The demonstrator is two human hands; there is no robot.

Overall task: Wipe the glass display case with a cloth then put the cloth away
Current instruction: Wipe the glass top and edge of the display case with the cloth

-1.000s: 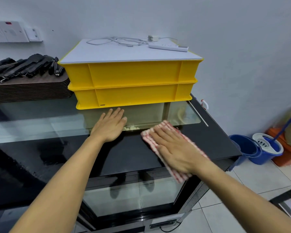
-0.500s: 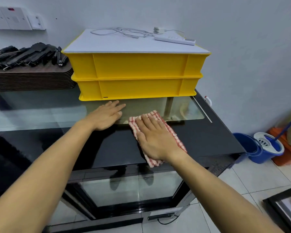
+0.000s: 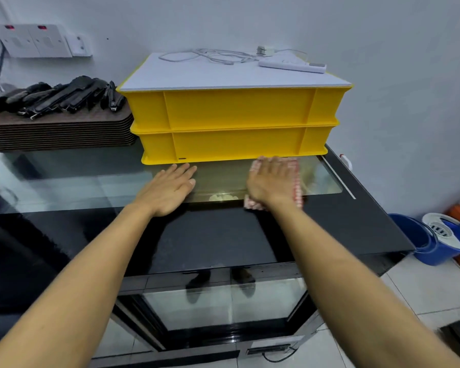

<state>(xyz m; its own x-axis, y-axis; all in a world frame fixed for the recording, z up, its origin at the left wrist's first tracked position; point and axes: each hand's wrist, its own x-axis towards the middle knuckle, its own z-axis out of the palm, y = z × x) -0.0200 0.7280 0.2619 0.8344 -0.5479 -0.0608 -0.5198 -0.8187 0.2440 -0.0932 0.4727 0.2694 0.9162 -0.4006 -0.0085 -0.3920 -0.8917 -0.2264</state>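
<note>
Nearest me is the front glass of the display case, with the reflection of two shoes in it. Above that runs the case's black top, and both my forearms reach across it. My left hand lies flat on the top with fingers straight and together, holding nothing. My right hand is spread flat on the one red-and-white checked cloth, pressing it onto the clear glass panel at the back of the top, just in front of the crates; its edges show blurred around my palm.

Just behind my fingertips stand two yellow crates, stacked one on the other, with a white board covering the upper one, so I cannot see inside. On the board lie a white power strip and a loose white cable. Left of the crates sits a stack of brown trays carrying a heap of black tongs. On the floor to the right stands one blue mop bucket.
</note>
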